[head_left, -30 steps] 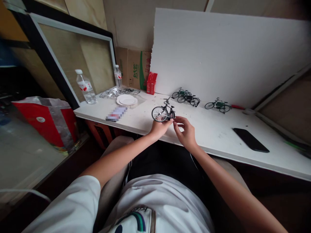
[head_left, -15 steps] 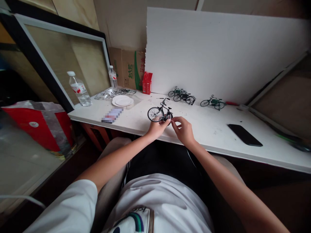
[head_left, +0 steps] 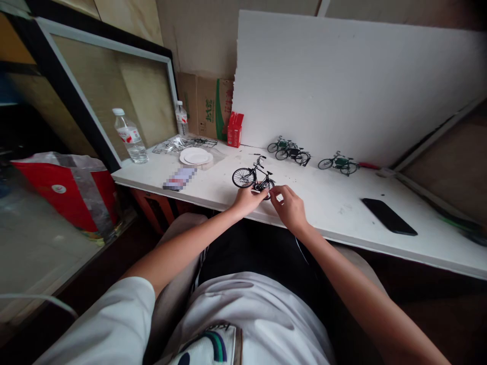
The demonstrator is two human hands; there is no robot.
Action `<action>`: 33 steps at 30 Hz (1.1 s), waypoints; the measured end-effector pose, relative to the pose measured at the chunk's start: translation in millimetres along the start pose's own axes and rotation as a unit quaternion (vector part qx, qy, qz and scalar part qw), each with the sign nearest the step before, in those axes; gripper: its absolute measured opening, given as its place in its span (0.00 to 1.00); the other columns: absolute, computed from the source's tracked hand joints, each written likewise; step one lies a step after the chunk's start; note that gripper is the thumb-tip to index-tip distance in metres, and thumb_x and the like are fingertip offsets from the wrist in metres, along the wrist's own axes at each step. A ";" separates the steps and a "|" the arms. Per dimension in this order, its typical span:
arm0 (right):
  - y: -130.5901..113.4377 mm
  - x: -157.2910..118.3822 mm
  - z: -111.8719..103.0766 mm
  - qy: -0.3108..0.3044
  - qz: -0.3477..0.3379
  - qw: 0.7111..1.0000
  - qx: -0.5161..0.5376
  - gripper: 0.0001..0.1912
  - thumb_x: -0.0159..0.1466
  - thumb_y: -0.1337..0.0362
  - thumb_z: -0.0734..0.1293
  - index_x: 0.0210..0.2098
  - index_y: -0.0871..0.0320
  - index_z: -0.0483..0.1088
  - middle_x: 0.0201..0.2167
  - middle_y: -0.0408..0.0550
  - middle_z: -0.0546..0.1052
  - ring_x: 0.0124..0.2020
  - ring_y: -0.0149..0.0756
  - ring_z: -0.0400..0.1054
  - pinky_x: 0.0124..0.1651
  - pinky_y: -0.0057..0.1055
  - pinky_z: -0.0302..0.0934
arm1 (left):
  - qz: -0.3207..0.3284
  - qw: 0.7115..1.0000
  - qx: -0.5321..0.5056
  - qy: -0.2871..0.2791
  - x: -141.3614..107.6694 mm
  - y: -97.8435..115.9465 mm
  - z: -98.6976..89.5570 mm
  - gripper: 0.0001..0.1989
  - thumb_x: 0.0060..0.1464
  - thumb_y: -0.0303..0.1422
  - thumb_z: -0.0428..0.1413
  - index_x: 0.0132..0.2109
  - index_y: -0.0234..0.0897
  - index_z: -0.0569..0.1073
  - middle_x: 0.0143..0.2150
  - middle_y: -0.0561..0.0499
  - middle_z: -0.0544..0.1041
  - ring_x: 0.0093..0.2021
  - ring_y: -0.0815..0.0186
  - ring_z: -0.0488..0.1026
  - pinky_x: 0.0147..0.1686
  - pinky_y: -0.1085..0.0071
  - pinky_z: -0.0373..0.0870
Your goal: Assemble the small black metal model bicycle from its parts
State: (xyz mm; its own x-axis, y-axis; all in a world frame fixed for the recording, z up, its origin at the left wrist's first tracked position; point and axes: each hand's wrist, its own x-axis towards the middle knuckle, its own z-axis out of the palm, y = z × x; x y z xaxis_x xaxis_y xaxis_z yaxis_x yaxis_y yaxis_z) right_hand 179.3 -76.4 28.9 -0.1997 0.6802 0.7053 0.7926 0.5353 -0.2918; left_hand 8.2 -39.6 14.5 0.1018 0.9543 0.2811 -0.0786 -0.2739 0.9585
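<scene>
A small black model bicycle [head_left: 257, 175] is held above the front edge of the white table, its front wheel to the left. My left hand [head_left: 248, 199] is closed around its lower part, thumb by the rear wheel. At that rear wheel, my right hand [head_left: 288, 205] has its thumb and index finger pinched together. Whatever sits between those fingertips is too small to make out. Behind, two similar model bicycles [head_left: 292, 154] stand close together, and a model bicycle with a green panel [head_left: 339, 163] stands farther right.
On the table [head_left: 323, 203] are a black phone [head_left: 388, 216], white round plates [head_left: 196, 156], a pixelated card-like item [head_left: 180, 179], thin black frame parts [head_left: 203, 142], a red box [head_left: 235, 130] and water bottles [head_left: 131, 138]. A white board [head_left: 342, 86] rises behind.
The whole view has shifted slightly, so the table items appear a little farther right. Both hands stay at the model bicycle, with the right fingertips still by its rear wheel.
</scene>
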 end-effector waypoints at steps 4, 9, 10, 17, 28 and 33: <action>0.9 0.5 -0.5 0.008 -0.005 1.000 -0.012 0.11 0.76 0.57 0.63 0.47 0.54 0.75 0.42 0.52 0.83 0.33 0.38 0.76 0.32 0.33 0.66 | 0.012 1.000 0.028 0.008 -1.1 5.1 -0.3 0.13 0.59 0.36 0.67 0.48 0.35 0.79 0.46 0.41 0.86 0.44 0.55 0.85 0.49 0.62 0.80; 0.6 0.8 -0.7 0.006 -0.009 1.000 -0.018 0.12 0.76 0.56 0.62 0.47 0.54 0.75 0.41 0.52 0.83 0.33 0.38 0.76 0.32 0.33 0.66 | -0.001 1.000 0.024 0.006 -1.1 10.5 -3.0 0.13 0.59 0.35 0.67 0.47 0.34 0.79 0.46 0.41 0.86 0.45 0.57 0.84 0.53 0.62 0.78; 0.2 0.8 -0.5 0.006 -0.009 1.000 -0.017 0.13 0.76 0.55 0.62 0.47 0.54 0.75 0.41 0.52 0.83 0.34 0.39 0.76 0.33 0.33 0.66 | -0.008 1.000 0.020 0.008 0.0 9.6 -3.5 0.14 0.58 0.35 0.67 0.48 0.34 0.78 0.45 0.41 0.86 0.45 0.57 0.84 0.53 0.62 0.78; -2.8 0.4 0.8 0.000 -0.011 1.000 0.008 0.13 0.76 0.55 0.63 0.46 0.54 0.76 0.41 0.52 0.82 0.37 0.40 0.77 0.36 0.34 0.70 | -0.026 0.997 -0.074 -0.009 4.2 1.1 -1.4 0.21 0.59 0.33 0.68 0.56 0.35 0.72 0.41 0.47 0.82 0.40 0.63 0.82 0.48 0.62 0.81; 3.0 1.0 -1.2 0.064 0.032 0.993 0.091 0.12 0.74 0.54 0.65 0.51 0.54 0.70 0.43 0.51 0.77 0.37 0.37 0.74 0.32 0.33 0.70 | -0.049 0.977 -0.204 -0.036 11.7 -4.2 -2.7 0.24 0.55 0.33 0.72 0.54 0.37 0.71 0.46 0.47 0.82 0.41 0.64 0.82 0.57 0.55 0.80; 14.6 3.9 4.9 0.079 0.149 0.966 0.196 0.24 0.70 0.45 0.70 0.56 0.54 0.68 0.43 0.50 0.77 0.38 0.38 0.73 0.27 0.29 0.65 | -0.044 0.976 -0.206 -0.048 9.8 -2.2 -4.4 0.24 0.54 0.32 0.73 0.54 0.36 0.72 0.45 0.47 0.83 0.42 0.64 0.82 0.58 0.56 0.79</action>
State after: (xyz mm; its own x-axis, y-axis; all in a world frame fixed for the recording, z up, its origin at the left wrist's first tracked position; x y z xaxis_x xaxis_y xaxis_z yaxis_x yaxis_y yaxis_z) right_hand 187.3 -63.4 24.2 0.1195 0.7646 0.6333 0.5159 0.4972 -0.6976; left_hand 5.0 -29.1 14.9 0.2165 0.9509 0.2211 -0.4564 -0.1017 0.8840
